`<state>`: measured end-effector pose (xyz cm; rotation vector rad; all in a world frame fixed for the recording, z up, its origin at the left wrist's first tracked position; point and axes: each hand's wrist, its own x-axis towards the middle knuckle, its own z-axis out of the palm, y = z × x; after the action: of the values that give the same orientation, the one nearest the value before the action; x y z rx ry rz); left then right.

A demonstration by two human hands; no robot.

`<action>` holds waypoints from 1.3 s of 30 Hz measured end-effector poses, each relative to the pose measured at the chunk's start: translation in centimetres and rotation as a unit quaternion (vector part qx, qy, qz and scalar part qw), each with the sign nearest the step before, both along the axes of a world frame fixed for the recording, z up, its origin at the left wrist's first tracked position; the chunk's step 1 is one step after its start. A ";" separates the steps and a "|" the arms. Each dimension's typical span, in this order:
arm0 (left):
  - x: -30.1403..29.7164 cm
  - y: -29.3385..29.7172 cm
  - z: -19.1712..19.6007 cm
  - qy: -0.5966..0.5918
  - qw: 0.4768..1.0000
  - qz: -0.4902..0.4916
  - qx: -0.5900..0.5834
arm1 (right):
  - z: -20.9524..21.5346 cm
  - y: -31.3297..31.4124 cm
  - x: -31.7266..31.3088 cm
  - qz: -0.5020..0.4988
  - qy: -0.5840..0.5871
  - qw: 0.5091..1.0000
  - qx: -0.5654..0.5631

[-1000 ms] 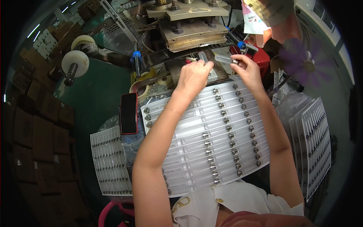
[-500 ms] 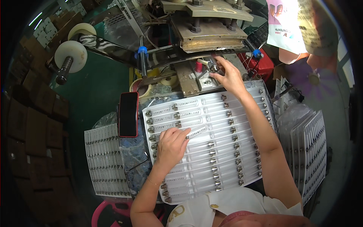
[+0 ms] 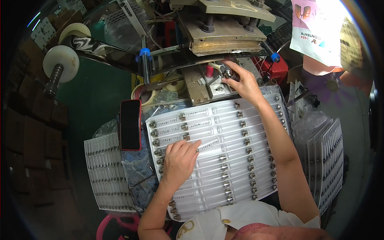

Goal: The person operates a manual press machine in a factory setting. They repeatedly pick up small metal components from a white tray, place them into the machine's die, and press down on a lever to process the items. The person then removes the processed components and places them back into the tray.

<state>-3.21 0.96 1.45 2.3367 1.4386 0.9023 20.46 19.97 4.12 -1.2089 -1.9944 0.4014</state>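
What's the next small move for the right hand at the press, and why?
Probably pull the right hand back toward the clear plastic tray. Its fingertips pinch a small metal fitting right at the fixture under the press plate, so it sits in the pinch zone. The left hand rests flat on the tray.

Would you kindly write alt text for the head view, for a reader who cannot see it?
Seen from above, a person's left hand rests flat on a clear plastic blister sheet lined with rows of small metal fittings, while the right hand reaches to a metal press and holds a small metal part at its base. A dark phone lies left of the sheet.
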 end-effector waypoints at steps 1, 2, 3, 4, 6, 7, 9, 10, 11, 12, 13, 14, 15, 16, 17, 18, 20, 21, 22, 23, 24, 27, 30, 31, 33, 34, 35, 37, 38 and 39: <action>0.0 0.0 0.0 0.000 1.000 -0.001 -0.001 | 0.2 0.0 -0.1 -0.001 0.001 1.000 -0.013; -0.1 0.0 0.1 0.000 1.000 -0.001 -0.001 | 0.4 -0.1 -0.2 -0.002 0.001 1.000 -0.026; -0.1 0.0 0.1 -0.004 1.000 0.001 -0.001 | 0.6 -0.2 -0.3 -0.004 0.001 0.999 -0.039; 0.0 0.0 0.1 -0.009 1.000 0.002 -0.001 | 0.5 -0.1 -0.1 0.000 0.000 0.999 -0.034; 0.1 0.1 0.0 -0.018 1.000 0.009 -0.001 | 0.2 0.2 0.3 0.006 -0.003 1.000 -0.025; 0.1 -0.1 -0.2 -0.022 1.000 0.018 -0.006 | 0.2 0.0 0.4 -0.006 -0.019 1.000 -0.010; 0.3 0.0 -0.1 -0.024 0.999 0.027 -0.001 | 0.3 -0.6 0.6 -0.031 -0.051 0.998 0.018; 0.3 -0.1 0.0 -0.021 0.999 0.028 -0.001 | 1.0 -1.4 0.9 -0.031 -0.060 0.998 0.006; 0.2 -0.1 -0.1 -0.019 0.999 0.035 0.003 | 1.5 -2.4 0.9 -0.037 -0.061 0.997 0.029; 0.2 -0.1 -0.4 -0.029 0.999 0.038 0.001 | 1.8 -3.7 1.1 -0.044 -0.061 0.996 0.051; 0.1 -0.2 -0.7 -0.039 0.999 0.036 -0.001 | 1.9 -5.4 1.5 -0.042 -0.074 0.992 0.096; 0.1 -0.1 -0.9 -0.049 0.998 0.037 0.002 | 1.5 -7.2 1.7 0.027 -0.089 0.991 0.096; 0.1 -0.1 -0.8 -0.051 0.998 0.038 0.007 | 1.0 -9.6 1.8 0.097 -0.104 0.985 0.096; 0.0 -0.2 -0.9 -0.060 0.997 0.047 0.013 | 0.5 -12.1 0.7 0.161 -0.130 0.978 0.031; 0.1 -0.1 -0.8 -0.070 0.996 0.048 0.022 | 0.4 -14.1 0.0 0.220 -0.180 0.958 0.041; 0.1 -0.1 -0.6 -0.080 0.995 0.049 0.031 | 0.3 -15.7 -0.7 0.232 -0.229 0.944 0.052; 0.1 -0.3 0.1 -0.088 0.995 0.047 0.033 | -1.2 -16.8 -0.9 0.242 -0.227 0.939 0.094; 0.1 -0.9 0.7 -0.080 0.996 0.041 0.028 | -1.0 -16.9 -0.6 0.242 -0.201 0.946 0.075; -0.1 -1.3 1.2 -0.070 0.997 0.037 0.023 | -0.2 -16.8 -0.5 0.244 -0.173 0.952 0.058; -0.3 -1.6 1.6 -0.086 0.996 0.027 0.010 | 0.5 -16.6 -0.5 0.248 -0.145 0.957 0.039; -0.3 -1.9 1.9 -0.102 0.995 0.017 -0.003 | 1.1 -16.3 -0.8 0.251 -0.085 0.964 -0.017; -0.8 -2.4 4.0 -0.190 0.953 0.033 -0.233 | 1.9 -14.9 -1.7 0.265 0.079 0.952 -0.134; -0.5 -2.0 4.3 -0.205 0.969 0.052 -0.130 | 2.8 -13.5 -2.1 0.289 0.126 0.935 -0.161; -0.4 -1.4 4.2 -0.180 0.981 0.046 -0.065 | 2.7 -12.9 -1.8 0.303 0.119 0.928 -0.180; 0.3 -0.3 4.5 -0.150 0.988 0.033 0.013 | 2.9 -12.5 -0.8 0.288 0.127 0.927 -0.202; 0.8 0.2 4.7 -0.159 0.987 0.020 -0.021 | 3.0 -12.5 -0.2 0.279 0.131 0.927 -0.213; 1.3 0.7 4.9 -0.168 0.984 0.006 -0.054 | 3.0 -12.3 0.5 0.282 0.134 0.927 -0.208; 2.5 2.0 5.0 -0.209 0.969 -0.037 -0.123 | 3.1 -12.5 2.3 0.270 0.109 0.944 -0.157; 3.3 3.0 4.8 -0.199 0.967 -0.067 -0.144 | 3.3 -12.7 3.2 0.263 0.094 0.951 -0.131; 4.0 4.1 4.6 -0.189 0.963 -0.097 -0.165 | 3.4 -12.8 4.3 0.243 0.091 0.959 -0.115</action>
<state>0.81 5.10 6.08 1.8957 1.0874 0.9099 24.79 7.19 7.48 -0.7629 -2.1080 0.9755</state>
